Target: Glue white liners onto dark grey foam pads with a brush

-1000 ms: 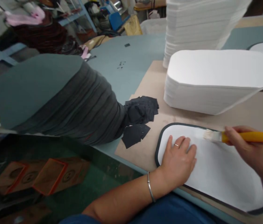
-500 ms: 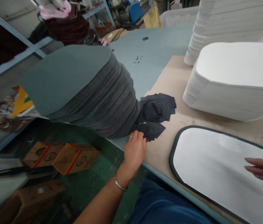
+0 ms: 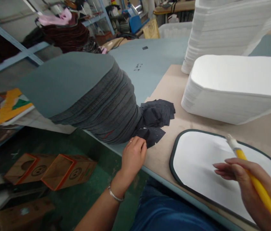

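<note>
My left hand (image 3: 134,153) is at the table's near edge, its fingers curled together against a small pile of dark square pieces (image 3: 153,136). Its fingertips are hidden, so I cannot tell whether they pinch a piece. A larger heap of the same dark pieces (image 3: 158,112) lies just behind. My right hand (image 3: 253,183) holds a brush (image 3: 242,155) by its yellow handle, with the pale bristles pointing up and away. Below it lies a white rounded panel (image 3: 198,160) on a slightly larger dark green sheet (image 3: 173,157), which shows as a border.
A tall leaning stack of grey-green rounded sheets (image 3: 101,102) stands left of my left hand. Two white stacks (image 3: 241,75) (image 3: 222,29) stand at the back right on the beige board (image 3: 166,83). Cardboard boxes (image 3: 60,171) are on the green floor.
My right hand has come in from the right edge with the brush, over the white panel. My left hand stays by the dark pieces; the view has shifted slightly.
</note>
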The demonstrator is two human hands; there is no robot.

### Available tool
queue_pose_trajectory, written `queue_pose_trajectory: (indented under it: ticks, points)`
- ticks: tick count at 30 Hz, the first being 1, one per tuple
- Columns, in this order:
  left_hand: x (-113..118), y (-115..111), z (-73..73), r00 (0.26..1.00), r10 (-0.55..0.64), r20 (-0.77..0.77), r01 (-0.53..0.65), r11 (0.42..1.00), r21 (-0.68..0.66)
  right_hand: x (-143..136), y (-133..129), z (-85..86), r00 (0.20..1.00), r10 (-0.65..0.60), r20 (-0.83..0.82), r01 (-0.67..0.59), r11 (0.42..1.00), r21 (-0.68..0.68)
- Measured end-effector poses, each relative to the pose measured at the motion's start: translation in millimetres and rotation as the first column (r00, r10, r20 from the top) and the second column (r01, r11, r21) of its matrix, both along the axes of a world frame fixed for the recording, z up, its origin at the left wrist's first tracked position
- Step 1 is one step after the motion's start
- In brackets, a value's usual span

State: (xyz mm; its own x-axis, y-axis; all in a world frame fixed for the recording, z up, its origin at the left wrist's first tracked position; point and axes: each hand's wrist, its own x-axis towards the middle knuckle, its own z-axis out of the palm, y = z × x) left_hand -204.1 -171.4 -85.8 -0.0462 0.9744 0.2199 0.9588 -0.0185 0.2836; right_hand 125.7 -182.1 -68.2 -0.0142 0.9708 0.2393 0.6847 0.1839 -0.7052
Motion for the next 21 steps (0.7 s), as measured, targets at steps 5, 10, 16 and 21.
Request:
queue_pose_trajectory:
  ticks: [5,10,16,21]
  points:
    - [61,-6,26.1,0.921,-0.39,-0.015,0.387,0.907,0.169,-36,5,9.4,0.993,0.111,-0.044,-0.108,0.992,0.066]
    - [117,-5,31.9,0.785,-0.603,0.14,0.575,0.794,0.197,-41,6,15.8,0.986,0.009,-0.168,-0.001,0.999,0.047]
    - [146,17,22.2,0.346,0.128,0.929,0.525,0.795,-0.305,-10,-5,16.3,0.954,-0.122,-0.275,0.156,0.982,0.106]
    - [164,47,10.1,0.316,0.212,0.925,0.568,0.738,-0.363,11,11,-2.1,0.969,-0.172,-0.178,0.175,0.985,-0.001]
